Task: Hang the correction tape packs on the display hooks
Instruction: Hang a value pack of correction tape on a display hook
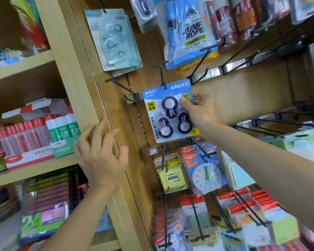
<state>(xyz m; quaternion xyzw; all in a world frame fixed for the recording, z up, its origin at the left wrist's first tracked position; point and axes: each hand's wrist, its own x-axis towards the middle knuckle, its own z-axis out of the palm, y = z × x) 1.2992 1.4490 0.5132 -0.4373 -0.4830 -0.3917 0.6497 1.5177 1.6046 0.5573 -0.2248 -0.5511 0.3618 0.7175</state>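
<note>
The blue pack sits at the middle of the frame, a little right of centre. Its card reads "M&G" at the top left, "36" on a yellow patch, and "VALUE PACK" running down the left edge. There is Chinese lettering across the top. Under the blister lie three round dark-blue tape rollers, one above and two below.

The top edge of the card is on a black hook that rises above it to a T-shaped end.

My right hand pinches the pack's right edge. The thumb lies on the front beside the upper roller and the fingers are curled round behind the card.

My left hand, at lower left of centre, holds nothing. Its fingers are spread and loosely bent in front of the pale wooden post; I cannot tell whether the tips touch it.

At upper left of the pack hangs a teal pack whose print is too blurred to read. At top centre a blue bag says "JUMP ROPE".

Below the blue pack hang a yellow card with black Chinese characters and a toy clock with numbered dial. On the left shelf stand red-capped glue bottles. In the lower left corner a box shows a green "24".
</note>
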